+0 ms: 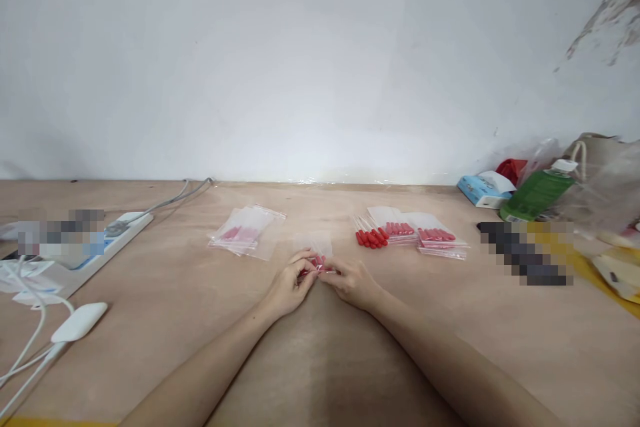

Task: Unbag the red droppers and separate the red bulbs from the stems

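Note:
At the middle of the table lies a small clear plastic bag (314,242) with several short red pieces in it. My left hand (293,282) pinches the bag's near edge from the left, fingers curled. From the right, my right hand (353,280) pinches the same edge, its fingertips close to the left ones. My fingers hide part of the bag and the red pieces. Just beyond my right hand is a loose bunch of red-handled thin sticks (373,238). Beside it sit stacks of filled bags (436,234), their red contents showing through.
More clear bags (240,232) with pinkish contents lie to the left. A white power strip (107,250), cables and a white charger (80,322) occupy the far left. On the right are a tissue pack (483,190), a green bottle (537,193) and plastic bags (600,180). A wall closes off the back.

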The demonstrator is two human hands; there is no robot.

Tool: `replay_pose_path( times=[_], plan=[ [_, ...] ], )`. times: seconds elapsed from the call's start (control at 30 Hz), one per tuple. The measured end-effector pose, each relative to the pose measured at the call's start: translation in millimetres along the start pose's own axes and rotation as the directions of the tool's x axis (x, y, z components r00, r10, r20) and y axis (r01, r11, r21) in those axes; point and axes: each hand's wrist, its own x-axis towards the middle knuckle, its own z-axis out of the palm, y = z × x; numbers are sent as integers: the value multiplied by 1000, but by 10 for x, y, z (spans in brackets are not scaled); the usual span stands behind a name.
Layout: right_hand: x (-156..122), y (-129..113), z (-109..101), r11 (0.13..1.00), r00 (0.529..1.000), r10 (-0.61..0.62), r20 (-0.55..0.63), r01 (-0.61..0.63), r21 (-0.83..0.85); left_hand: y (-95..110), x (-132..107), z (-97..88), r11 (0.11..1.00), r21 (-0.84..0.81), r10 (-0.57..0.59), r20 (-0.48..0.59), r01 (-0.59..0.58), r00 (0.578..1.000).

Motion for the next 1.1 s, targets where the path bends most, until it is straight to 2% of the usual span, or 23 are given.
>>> replay_pose_path(
  times=[0.2,0.4,0.47,0.57,0.6,0.67,0.73,0.8,0.9,1.0,1.1],
  plan=[
    [23,-50,26,992,996,93,3,-93,86,18,-26,62,1000,9,8,-27,-7,1000],
    [40,-118,-101,983,996,-4,89,-12,184,-23,1,58,996,10,-88,-110,89,990],
    [19,-103,-152,963,994,19,105,-46,266,-24,1,39,995,12,-99,-138,102,985],
    [-37,-27,-176,919,991,114,64,-130,372,30,-28,-2,998,65,-10,-172,21,985],
    [-56,4,-165,909,988,148,41,-152,389,59,-43,-17,996,84,53,-150,-40,987],
    [-84,63,-123,896,974,225,-1,-206,393,113,-74,-48,977,97,193,-35,-188,981],
    [-95,112,-70,885,951,308,-24,-277,375,132,-88,-80,956,96,271,61,-276,961],
    [-96,149,-27,870,925,379,-42,-340,356,87,-73,-118,960,133,242,52,-247,969],
    [-92,182,-1,872,897,436,-78,-399,285,-74,-5,-177,963,236,142,-28,-132,989],
    [-88,179,-12,874,874,476,-95,-458,162,-209,54,-218,942,315,107,59,-120,992],
    [-75,149,-29,857,857,514,-49,-509,87,-211,61,-236,933,341,78,118,-114,990]
  ],
)
